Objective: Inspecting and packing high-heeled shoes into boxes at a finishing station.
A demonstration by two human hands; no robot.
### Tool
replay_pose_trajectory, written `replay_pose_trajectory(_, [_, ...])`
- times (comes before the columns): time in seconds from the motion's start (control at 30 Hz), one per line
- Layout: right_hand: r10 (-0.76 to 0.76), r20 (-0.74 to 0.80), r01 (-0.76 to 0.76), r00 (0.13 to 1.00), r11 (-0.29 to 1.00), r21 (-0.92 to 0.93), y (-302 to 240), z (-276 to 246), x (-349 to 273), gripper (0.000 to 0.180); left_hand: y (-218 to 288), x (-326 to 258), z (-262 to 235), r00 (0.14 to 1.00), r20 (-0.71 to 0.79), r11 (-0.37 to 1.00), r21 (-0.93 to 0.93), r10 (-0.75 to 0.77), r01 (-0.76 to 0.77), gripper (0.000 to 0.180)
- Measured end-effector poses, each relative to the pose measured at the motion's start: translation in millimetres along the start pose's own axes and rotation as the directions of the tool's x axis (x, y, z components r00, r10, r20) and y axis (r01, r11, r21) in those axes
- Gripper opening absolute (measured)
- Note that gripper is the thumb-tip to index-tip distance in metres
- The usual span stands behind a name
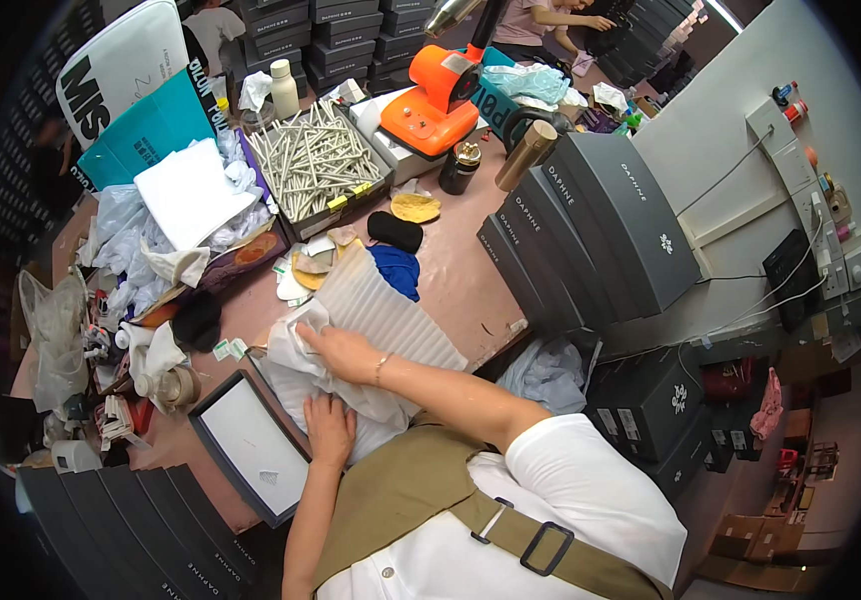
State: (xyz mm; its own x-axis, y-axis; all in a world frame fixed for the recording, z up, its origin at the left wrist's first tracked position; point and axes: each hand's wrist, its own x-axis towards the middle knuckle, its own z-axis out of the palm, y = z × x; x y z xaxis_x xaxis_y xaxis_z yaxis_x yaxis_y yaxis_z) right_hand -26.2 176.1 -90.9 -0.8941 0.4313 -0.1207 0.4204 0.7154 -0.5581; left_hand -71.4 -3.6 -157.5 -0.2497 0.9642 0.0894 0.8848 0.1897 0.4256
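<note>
White tissue paper [296, 375] lies bunched in front of me at the table's near edge, covering whatever is beneath it. My right hand [339, 352], a thin bracelet at its wrist, reaches across and grips the paper's upper part; its fingertips are partly hidden. Just below, my left hand [331, 428] rests on the paper with fingers stretched out. A ribbed white foam sheet [391, 305] spreads beyond my right hand. Left of my left hand, a dark-rimmed shoebox lid [251, 450] lies with its white inside up.
A tray of pale sticks [316, 160] stands at the back, near an orange device [441, 100]. Grey shoeboxes are stacked at right [601, 230] and lower left [141, 530]. Black cloth [395, 231] and blue cloth [397, 270] lie mid-table. Plastic bags [126, 240] crowd the left.
</note>
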Motion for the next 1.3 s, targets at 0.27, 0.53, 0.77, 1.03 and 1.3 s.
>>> replay_pose_trajectory(0.27, [0.200,-0.337,-0.282,0.920,0.935,-0.215,144,-19,-70,0.055,12,16,-6,0.985,0.165,0.992,-0.110,-0.043,0.061,0.030])
replay_pose_trajectory(0.53, [-0.172,0.542,-0.013,0.822,0.947,0.320,50,-34,-96,0.044,15,-74,-62,0.784,-0.428,0.809,-0.567,-0.449,0.154,0.030])
replay_pose_trajectory(0.77, [-0.535,-0.105,0.545,0.838,0.811,0.215,-98,92,0,0.062,31,-126,-116,0.738,-0.510,0.829,-0.546,-0.442,0.120,0.027])
replay_pose_trajectory(1.03, [-0.477,-0.198,0.504,0.856,0.856,0.116,-62,74,-26,0.045,34,-58,-110,0.694,0.034,0.151,-0.967,-0.719,0.203,0.042])
replay_pose_trajectory(1.3, [-0.004,-0.175,0.033,0.985,0.986,0.162,40,2,-120,0.066,7,-91,-84,0.949,0.246,0.977,-0.031,-0.198,0.211,0.025])
